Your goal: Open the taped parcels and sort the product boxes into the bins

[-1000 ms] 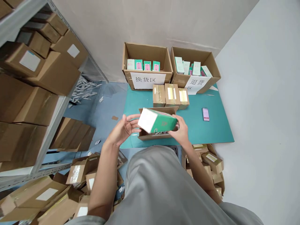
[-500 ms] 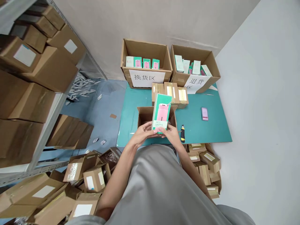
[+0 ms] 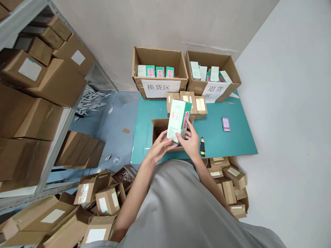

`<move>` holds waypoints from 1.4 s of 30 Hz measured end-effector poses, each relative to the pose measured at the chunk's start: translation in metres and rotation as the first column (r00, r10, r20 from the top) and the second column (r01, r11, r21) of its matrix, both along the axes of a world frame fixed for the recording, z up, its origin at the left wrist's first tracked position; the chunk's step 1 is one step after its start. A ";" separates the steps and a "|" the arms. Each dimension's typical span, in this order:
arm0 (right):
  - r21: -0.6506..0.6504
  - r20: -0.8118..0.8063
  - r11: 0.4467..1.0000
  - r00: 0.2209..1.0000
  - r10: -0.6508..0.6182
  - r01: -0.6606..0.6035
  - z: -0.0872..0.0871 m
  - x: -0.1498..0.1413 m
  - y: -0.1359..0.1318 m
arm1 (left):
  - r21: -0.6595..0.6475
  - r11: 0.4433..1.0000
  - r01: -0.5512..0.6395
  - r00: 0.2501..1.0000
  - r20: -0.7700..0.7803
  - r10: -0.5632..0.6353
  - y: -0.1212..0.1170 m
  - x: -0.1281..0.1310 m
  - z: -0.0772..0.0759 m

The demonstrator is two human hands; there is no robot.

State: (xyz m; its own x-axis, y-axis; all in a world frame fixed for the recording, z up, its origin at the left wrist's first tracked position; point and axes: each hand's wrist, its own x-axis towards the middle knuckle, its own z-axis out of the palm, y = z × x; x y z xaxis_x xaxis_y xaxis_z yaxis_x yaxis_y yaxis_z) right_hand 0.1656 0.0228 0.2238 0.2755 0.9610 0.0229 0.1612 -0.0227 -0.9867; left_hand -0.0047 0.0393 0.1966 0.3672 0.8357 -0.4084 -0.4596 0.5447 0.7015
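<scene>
A pale green product box [image 3: 176, 120] is held upright and tilted between my two hands, its light printed side facing me and a green and pink side showing at the right. My left hand [image 3: 160, 146] grips its lower left corner. Around the lower right edge are the thumb and fingers of my right hand [image 3: 190, 141]. Behind and below it stands an open cardboard box [image 3: 158, 125], partly covered by the product box and my hands. A black and yellow utility knife [image 3: 202, 147] lies on the table just right of my right hand.
Two large labelled cartons [image 3: 160, 82] [image 3: 229, 88] with similar product boxes stand at the back of the green table [image 3: 219, 137]. Small taped boxes [image 3: 200, 105] sit before them. A phone [image 3: 226, 124] lies right. Shelves of cartons [image 3: 57, 82] and piled boxes [image 3: 107, 199] flank me.
My hands have turned the product box, so its pale printed side now faces me instead of the green and pink front. My right hand has moved slightly up its right edge.
</scene>
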 end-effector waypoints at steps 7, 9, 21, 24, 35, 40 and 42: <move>-0.024 -0.257 0.996 0.964 0.076 -0.085 -0.001 0.008 0.002 | -0.034 0.994 -0.101 0.995 0.018 0.102 0.002 -0.002 -0.013; -0.030 -0.260 0.994 0.961 0.093 -0.104 -0.003 0.010 0.004 | -0.019 0.992 -0.127 0.992 0.000 0.127 0.002 0.000 -0.013; 0.031 -0.034 0.999 0.999 -0.007 0.008 0.000 -0.006 0.016 | 0.279 0.905 -0.320 0.887 -0.247 0.390 -0.007 0.035 -0.004; 0.035 -0.042 0.998 0.998 -0.042 0.043 0.001 -0.005 0.019 | 0.270 0.919 -0.287 0.904 -0.242 0.353 -0.013 0.035 -0.004; -0.009 -0.333 0.999 0.942 -0.034 0.033 -0.013 0.000 0.014 | 0.006 0.983 -0.181 0.983 0.038 0.181 -0.010 0.013 -0.014; -0.040 -0.281 0.999 0.959 -0.016 0.005 -0.009 0.006 0.014 | 0.049 0.975 -0.216 0.974 -0.060 0.218 -0.010 0.018 -0.016; -0.034 -0.234 0.999 0.971 -0.038 0.031 -0.007 0.006 0.014 | 0.089 0.962 -0.259 0.956 -0.119 0.268 -0.009 0.022 -0.013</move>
State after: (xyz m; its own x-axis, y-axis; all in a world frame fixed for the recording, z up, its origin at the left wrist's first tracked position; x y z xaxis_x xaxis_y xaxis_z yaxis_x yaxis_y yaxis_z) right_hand 0.1718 0.0365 0.2168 0.3025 0.9502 -0.0754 -0.0762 -0.0547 -0.9956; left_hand 0.0170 0.0300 0.1832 0.0782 0.9244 -0.3733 -0.4834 0.3627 0.7968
